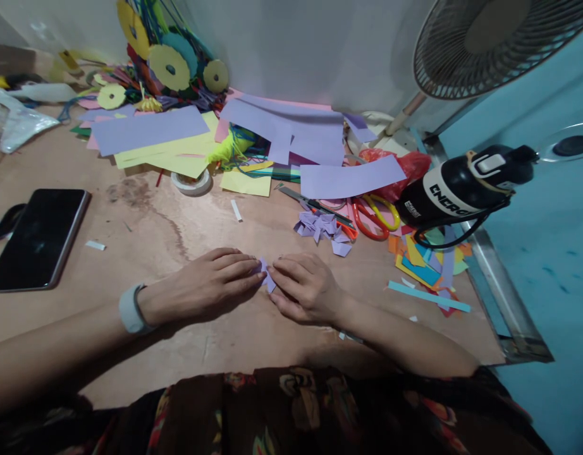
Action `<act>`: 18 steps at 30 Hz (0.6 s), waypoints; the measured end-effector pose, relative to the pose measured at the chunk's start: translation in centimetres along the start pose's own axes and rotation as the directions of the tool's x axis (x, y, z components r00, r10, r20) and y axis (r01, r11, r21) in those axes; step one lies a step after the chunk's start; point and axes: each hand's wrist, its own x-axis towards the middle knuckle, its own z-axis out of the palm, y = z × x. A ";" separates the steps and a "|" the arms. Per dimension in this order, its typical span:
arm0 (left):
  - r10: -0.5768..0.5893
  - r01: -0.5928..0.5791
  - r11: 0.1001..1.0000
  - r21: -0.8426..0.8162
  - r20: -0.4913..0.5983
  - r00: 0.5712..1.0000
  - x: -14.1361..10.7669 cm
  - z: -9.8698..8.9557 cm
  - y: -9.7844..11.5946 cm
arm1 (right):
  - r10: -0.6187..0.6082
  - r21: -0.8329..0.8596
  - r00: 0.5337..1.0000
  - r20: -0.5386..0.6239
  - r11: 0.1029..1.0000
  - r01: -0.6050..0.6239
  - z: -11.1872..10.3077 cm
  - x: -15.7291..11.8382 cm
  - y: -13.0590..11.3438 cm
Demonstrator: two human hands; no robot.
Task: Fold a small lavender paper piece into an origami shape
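Between my fingertips, low over the wooden table, is a small piece of folded purple paper (267, 282). My left hand (215, 278) pinches its left side, fingers pressed together, and a grey band circles that wrist. From the right, my right hand (306, 287) grips the other side with curled fingers. Parts of the paper are hidden under the fingers of both hands. Just beyond my right hand lies a loose pile of small folded purple paper pieces (317, 225). A box cutter (315, 205) and scissors with red and yellow handles (374, 218) lie behind that pile.
A black phone (39, 240) lies at left. Purple sheets (282, 126), yellow paper (165, 155) and a tape roll (191, 182) line the back. A black bottle (455, 186) and coloured paper scraps (427, 259) are at right, below a fan (495, 38). A light-blue strip (429, 296) lies near the right edge.
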 end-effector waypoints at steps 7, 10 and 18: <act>-0.012 0.012 1.000 0.002 0.008 1.000 -0.1 0.2 0.0 | 0.018 -0.027 0.999 0.042 1.000 -0.016 0.2 -0.1 0.0; -0.007 0.007 1.000 0.009 0.000 1.000 0.0 0.2 0.1 | 0.025 -0.032 0.998 0.049 0.999 -0.023 0.3 -0.1 0.0; -0.001 0.001 1.000 -0.009 0.014 1.000 0.1 0.1 0.0 | 0.027 -0.035 0.997 0.068 0.999 -0.025 0.7 0.1 0.3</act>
